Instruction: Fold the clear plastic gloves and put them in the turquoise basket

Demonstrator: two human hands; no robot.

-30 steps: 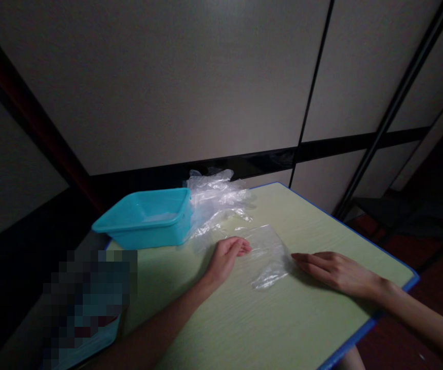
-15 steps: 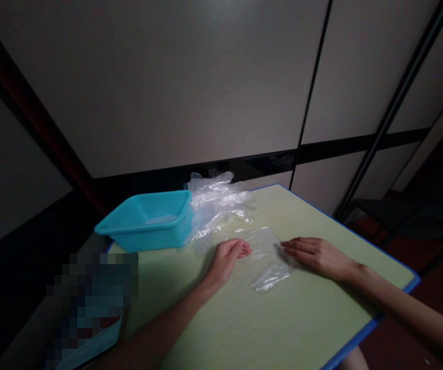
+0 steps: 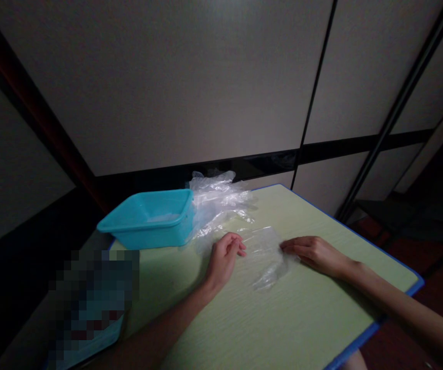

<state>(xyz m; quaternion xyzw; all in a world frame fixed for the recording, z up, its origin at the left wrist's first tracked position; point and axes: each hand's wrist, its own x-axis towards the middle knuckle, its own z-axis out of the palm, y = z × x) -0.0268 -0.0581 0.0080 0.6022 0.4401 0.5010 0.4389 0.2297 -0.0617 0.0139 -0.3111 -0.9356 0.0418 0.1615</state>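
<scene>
On the pale green, blue-edged table [image 3: 283, 329] a thin clear plastic sheet [image 3: 264, 251] lies flat between my hands. My left hand [image 3: 221, 258] curls at its left edge; whether it pinches I cannot tell. My right hand [image 3: 316, 253] lies released, fingers straight, touching its right edge.

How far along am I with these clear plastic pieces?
Possibly done: something pale lies in the teal basin. In hand: one clear plastic piece flat on the table, left hand curled at one edge, right hand pressing the other. Left: the crumpled plastic pile beside the basin, untouched.
</scene>
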